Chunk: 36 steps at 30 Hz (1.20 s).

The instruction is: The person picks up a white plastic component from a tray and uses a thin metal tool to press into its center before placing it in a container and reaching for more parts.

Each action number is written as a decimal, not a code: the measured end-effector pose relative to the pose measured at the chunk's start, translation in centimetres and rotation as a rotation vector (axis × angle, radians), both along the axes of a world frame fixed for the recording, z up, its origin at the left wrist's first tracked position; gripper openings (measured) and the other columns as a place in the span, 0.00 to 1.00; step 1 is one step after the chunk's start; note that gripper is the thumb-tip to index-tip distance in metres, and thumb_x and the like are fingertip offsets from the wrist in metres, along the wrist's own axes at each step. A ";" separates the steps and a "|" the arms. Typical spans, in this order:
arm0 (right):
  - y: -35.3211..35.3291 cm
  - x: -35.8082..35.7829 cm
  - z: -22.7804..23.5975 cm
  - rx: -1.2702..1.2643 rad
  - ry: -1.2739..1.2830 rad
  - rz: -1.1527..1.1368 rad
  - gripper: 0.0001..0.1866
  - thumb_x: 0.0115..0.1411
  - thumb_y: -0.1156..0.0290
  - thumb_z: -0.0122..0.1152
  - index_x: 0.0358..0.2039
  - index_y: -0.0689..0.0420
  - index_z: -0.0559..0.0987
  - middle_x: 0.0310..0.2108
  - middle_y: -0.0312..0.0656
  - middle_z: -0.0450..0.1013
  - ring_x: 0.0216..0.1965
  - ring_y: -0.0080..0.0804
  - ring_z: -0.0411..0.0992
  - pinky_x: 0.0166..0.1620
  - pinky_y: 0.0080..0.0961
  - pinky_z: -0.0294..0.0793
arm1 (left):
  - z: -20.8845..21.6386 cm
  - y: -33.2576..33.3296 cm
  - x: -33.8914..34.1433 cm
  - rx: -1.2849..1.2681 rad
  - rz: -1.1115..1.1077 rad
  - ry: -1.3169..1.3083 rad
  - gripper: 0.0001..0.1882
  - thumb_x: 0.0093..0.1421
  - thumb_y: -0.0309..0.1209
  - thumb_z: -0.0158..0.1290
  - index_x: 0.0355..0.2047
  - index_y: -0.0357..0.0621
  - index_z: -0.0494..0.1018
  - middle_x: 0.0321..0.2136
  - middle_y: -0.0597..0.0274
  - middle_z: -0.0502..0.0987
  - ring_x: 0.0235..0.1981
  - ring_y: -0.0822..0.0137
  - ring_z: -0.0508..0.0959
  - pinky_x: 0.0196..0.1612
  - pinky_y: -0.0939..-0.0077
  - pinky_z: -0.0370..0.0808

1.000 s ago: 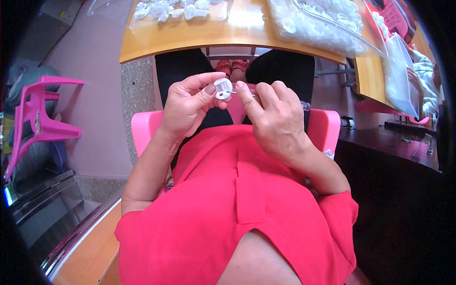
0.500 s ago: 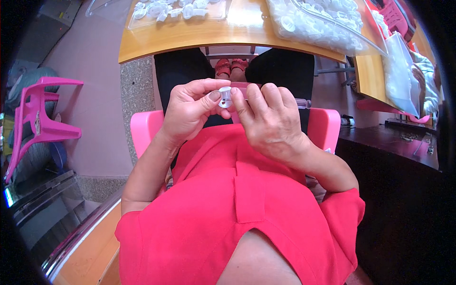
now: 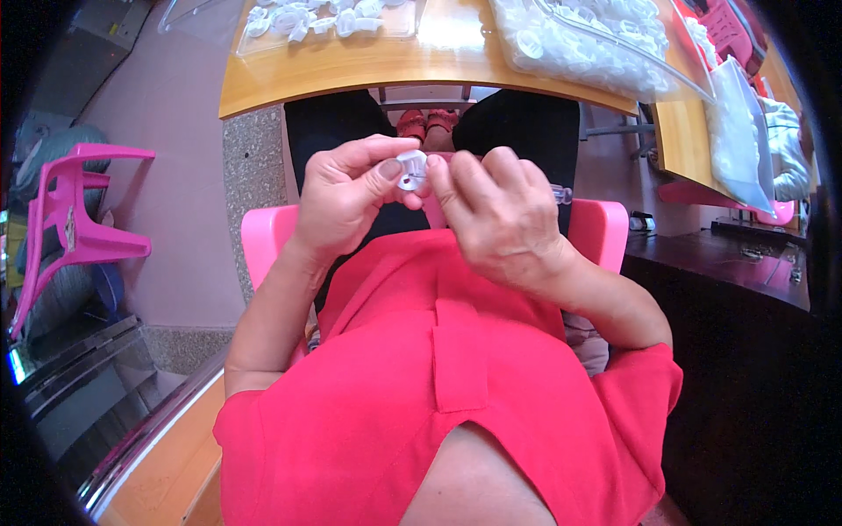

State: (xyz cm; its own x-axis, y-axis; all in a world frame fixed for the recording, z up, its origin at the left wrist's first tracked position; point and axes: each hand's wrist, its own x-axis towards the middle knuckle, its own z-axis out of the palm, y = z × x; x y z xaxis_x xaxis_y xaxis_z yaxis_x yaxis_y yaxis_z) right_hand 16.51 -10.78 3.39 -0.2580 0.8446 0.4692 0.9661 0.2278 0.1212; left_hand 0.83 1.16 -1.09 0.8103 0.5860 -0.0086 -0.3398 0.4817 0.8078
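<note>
Between the thumb and fingers of my left hand (image 3: pixel 346 188) is a small white round plastic piece (image 3: pixel 412 169), held above my lap. A tiny dark red spot shows on its hollow face, beside a short thin dark line. My right hand (image 3: pixel 500 206) is closed, its fingertips against the right side of the piece. A slim tool with a clear, see-through end (image 3: pixel 562 194) sticks out past the knuckles of that hand; its front part is hidden by the fingers, so its kind does not show.
A wooden table (image 3: pixel 351 74) stands ahead, with a clear tray of white plastic pieces (image 3: pixel 316 17) and a larger clear bin (image 3: pixel 583 48) full of them. A pink plastic chair (image 3: pixel 83 228) is at left. At far right a person's sleeve (image 3: pixel 787 145) shows beside another bin.
The white piece has turned so its hollow face shows more toward me. My right hand has shifted slightly, and the tool's clear end has moved a little left.
</note>
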 end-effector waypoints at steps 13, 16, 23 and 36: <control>-0.6 -0.1 1.1 0.014 -0.009 -0.008 0.19 0.48 0.66 0.55 0.40 0.62 0.78 0.28 0.41 0.66 0.28 0.32 0.64 0.29 0.29 0.63 | 0.0 0.3 -0.4 0.024 -0.074 -0.038 0.13 0.63 0.23 0.50 0.47 0.29 0.73 0.40 0.52 0.75 0.37 0.63 0.79 0.36 0.74 0.80; -0.6 0.0 0.8 0.054 -0.038 0.010 0.19 0.48 0.66 0.55 0.40 0.64 0.77 0.29 0.41 0.65 0.28 0.32 0.64 0.29 0.28 0.63 | 0.3 0.3 -0.5 0.018 -0.082 -0.027 0.13 0.63 0.23 0.50 0.47 0.29 0.73 0.39 0.52 0.75 0.36 0.63 0.79 0.36 0.74 0.80; -0.6 0.1 0.8 0.063 -0.100 0.071 0.18 0.49 0.66 0.55 0.36 0.66 0.77 0.32 0.42 0.64 0.28 0.31 0.62 0.29 0.27 0.61 | -0.3 0.2 -0.5 0.051 -0.120 -0.013 0.14 0.63 0.24 0.49 0.47 0.29 0.72 0.42 0.50 0.74 0.36 0.62 0.79 0.35 0.73 0.80; -0.6 -0.3 0.8 -0.103 -0.175 0.108 0.12 0.49 0.67 0.55 0.26 0.65 0.77 0.30 0.44 0.65 0.26 0.32 0.62 0.26 0.27 0.58 | -0.5 -0.7 0.0 0.138 -0.026 0.119 0.09 0.61 0.20 0.51 0.41 0.29 0.75 0.34 0.57 0.75 0.33 0.68 0.78 0.35 0.78 0.78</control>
State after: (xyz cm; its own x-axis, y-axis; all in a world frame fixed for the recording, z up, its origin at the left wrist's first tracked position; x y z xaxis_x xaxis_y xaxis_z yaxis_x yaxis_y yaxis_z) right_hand 16.25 -11.40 4.15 -0.4194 0.8486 0.3224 0.9017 0.3485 0.2558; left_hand 0.78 0.43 -1.60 0.8231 0.5672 -0.0268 -0.2264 0.3711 0.9005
